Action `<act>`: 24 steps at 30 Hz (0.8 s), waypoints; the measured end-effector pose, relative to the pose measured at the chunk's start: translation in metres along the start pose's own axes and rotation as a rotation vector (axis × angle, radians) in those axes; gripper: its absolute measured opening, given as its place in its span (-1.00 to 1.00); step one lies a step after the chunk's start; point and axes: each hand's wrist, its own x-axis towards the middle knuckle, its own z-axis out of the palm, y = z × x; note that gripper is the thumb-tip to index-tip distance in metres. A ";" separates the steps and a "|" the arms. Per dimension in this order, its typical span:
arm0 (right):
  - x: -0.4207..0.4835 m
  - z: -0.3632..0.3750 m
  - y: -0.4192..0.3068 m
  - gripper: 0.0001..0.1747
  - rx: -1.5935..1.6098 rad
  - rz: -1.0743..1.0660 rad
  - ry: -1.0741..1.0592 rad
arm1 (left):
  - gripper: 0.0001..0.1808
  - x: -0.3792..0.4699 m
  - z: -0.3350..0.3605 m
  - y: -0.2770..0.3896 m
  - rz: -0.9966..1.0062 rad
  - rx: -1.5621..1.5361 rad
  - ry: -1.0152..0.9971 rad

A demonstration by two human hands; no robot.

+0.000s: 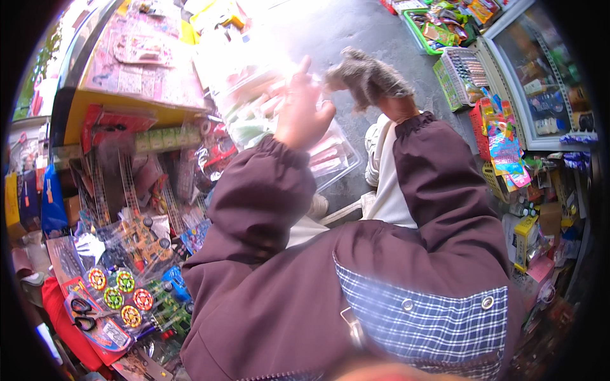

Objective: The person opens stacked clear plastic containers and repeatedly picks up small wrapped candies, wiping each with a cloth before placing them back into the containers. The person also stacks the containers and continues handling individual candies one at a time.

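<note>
My right hand (399, 105) grips a grey, fuzzy cloth (369, 78) that covers most of its fingers. The cloth hangs above the grey floor. Left of it, my left hand (305, 114) is blurred, thumb and index finger apart, with nothing seen in it. Beneath the left hand, a clear plastic tray (353, 162) holds pale pink and greenish packets (264, 102). Glare washes out the tray's far part, and my left hand and sleeve cover some of it. Whether the left hand touches the packets, I cannot tell.
A display table (157, 102) with pink packaged goods stands at left, above shelves of packaged toys (147, 238) and scissors (88, 314). At right are a green snack basket (419, 35), a pencil basket (452, 81), a red basket (478, 128) and a glass-door cabinet (548, 81).
</note>
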 end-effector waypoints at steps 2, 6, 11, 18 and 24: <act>0.002 0.006 0.002 -0.35 -0.098 -0.035 0.050 | -0.11 0.016 0.018 0.006 -0.054 0.118 -0.031; 0.015 0.011 0.008 -0.58 -0.865 -0.187 0.306 | -0.10 0.036 0.048 0.011 -0.052 0.203 -0.044; 0.013 -0.004 0.016 -0.67 -1.413 -0.538 0.300 | -0.16 0.048 0.054 -0.005 0.290 0.275 0.017; 0.032 -0.029 0.029 -0.76 -1.308 -0.294 0.592 | -0.48 0.075 0.025 -0.023 -0.138 -0.289 -0.256; 0.031 -0.079 0.081 -0.77 -1.235 -0.315 0.612 | -0.57 0.071 0.034 -0.039 -0.305 -0.618 -0.422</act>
